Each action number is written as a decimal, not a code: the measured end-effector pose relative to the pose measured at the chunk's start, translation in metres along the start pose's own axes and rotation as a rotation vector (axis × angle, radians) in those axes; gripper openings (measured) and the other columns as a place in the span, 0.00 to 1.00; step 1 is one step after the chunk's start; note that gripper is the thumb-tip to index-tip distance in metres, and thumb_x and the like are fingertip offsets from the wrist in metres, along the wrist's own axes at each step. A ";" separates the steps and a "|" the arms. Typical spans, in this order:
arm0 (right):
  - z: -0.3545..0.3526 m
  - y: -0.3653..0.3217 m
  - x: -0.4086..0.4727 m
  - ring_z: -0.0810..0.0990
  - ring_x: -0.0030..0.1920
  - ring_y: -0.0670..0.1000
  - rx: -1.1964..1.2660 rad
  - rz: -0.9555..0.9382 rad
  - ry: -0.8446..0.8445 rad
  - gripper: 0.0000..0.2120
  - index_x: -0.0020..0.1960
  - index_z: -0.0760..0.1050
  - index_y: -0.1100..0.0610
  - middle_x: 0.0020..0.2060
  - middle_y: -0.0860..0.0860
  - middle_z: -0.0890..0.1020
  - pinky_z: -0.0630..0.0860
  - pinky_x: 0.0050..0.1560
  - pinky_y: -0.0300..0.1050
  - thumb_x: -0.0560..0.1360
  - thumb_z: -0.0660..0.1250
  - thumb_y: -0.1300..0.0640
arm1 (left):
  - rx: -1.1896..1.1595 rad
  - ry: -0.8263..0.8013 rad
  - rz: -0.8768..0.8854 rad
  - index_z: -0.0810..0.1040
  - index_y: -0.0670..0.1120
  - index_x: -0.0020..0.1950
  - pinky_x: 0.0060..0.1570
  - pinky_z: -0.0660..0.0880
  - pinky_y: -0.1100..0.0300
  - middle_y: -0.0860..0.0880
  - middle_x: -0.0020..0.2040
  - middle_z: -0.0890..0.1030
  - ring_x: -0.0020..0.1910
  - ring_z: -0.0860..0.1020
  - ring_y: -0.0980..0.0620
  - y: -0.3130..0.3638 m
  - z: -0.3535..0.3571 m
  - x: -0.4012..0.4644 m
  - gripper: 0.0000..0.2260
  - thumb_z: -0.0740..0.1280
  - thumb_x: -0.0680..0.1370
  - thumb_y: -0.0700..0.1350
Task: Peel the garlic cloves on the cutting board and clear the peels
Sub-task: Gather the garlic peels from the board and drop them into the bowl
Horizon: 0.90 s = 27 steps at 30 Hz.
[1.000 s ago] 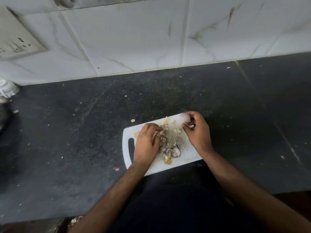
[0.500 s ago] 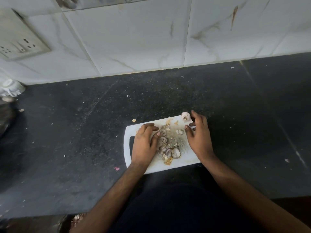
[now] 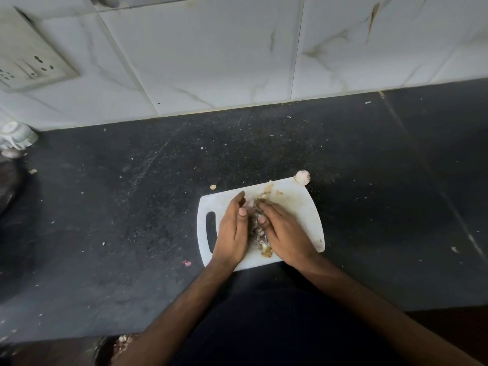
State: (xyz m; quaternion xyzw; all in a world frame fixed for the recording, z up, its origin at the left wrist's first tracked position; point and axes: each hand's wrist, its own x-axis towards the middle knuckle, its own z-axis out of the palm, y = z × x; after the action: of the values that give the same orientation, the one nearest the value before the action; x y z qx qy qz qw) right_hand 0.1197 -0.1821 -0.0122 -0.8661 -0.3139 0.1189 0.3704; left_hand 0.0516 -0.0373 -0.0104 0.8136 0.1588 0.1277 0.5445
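A white cutting board (image 3: 298,207) with a handle slot lies on the black counter. A pile of garlic peels and bits (image 3: 257,235) runs down its middle. My left hand (image 3: 232,233) and my right hand (image 3: 286,231) lie flat-fingered on either side of the pile and hem it in between them, hiding most of it. A few loose peel flakes (image 3: 269,190) sit just beyond my fingertips. A whitish round garlic piece (image 3: 302,177) rests at the board's far right corner, apart from both hands.
Small peel scraps dot the black counter (image 3: 132,207), one (image 3: 212,186) just beyond the board and a pink one (image 3: 187,263) at its near left. A white object (image 3: 15,136) stands at the far left by the tiled wall. A switch socket (image 3: 31,67) is on the wall.
My right hand let go of the round garlic piece at the far corner and moved left to the pile. Both hands straightened and closed in on the peels from either side.
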 end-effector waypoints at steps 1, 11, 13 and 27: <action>-0.002 -0.001 0.002 0.72 0.73 0.49 0.050 0.003 0.049 0.27 0.75 0.70 0.56 0.72 0.50 0.75 0.69 0.74 0.47 0.84 0.50 0.42 | -0.015 0.001 0.018 0.66 0.44 0.79 0.74 0.68 0.57 0.49 0.74 0.74 0.73 0.71 0.58 0.000 0.000 0.000 0.35 0.48 0.82 0.68; 0.003 0.018 0.051 0.60 0.80 0.53 -0.106 0.057 0.021 0.30 0.80 0.61 0.59 0.79 0.55 0.65 0.59 0.80 0.52 0.85 0.50 0.43 | -0.060 0.081 0.012 0.65 0.43 0.79 0.77 0.65 0.48 0.50 0.76 0.71 0.76 0.68 0.56 -0.025 -0.007 0.009 0.37 0.45 0.83 0.68; 0.007 0.013 0.051 0.62 0.79 0.52 -0.062 -0.035 -0.093 0.25 0.80 0.62 0.57 0.79 0.54 0.66 0.58 0.79 0.48 0.86 0.53 0.47 | -0.056 0.082 0.018 0.64 0.43 0.80 0.77 0.64 0.48 0.49 0.77 0.70 0.77 0.67 0.54 -0.027 -0.007 0.009 0.37 0.45 0.83 0.68; 0.011 0.007 0.020 0.74 0.65 0.49 -0.262 -0.601 -0.381 0.11 0.57 0.78 0.46 0.61 0.45 0.76 0.75 0.62 0.51 0.80 0.64 0.42 | -0.174 0.115 0.054 0.69 0.42 0.75 0.74 0.67 0.49 0.48 0.72 0.75 0.74 0.72 0.49 -0.029 -0.006 0.011 0.37 0.47 0.82 0.69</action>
State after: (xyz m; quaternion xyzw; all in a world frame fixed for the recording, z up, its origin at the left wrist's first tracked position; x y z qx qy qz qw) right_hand 0.1338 -0.1670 -0.0240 -0.7377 -0.6299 0.1225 0.2097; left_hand 0.0557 -0.0179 -0.0351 0.7585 0.1559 0.2020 0.5996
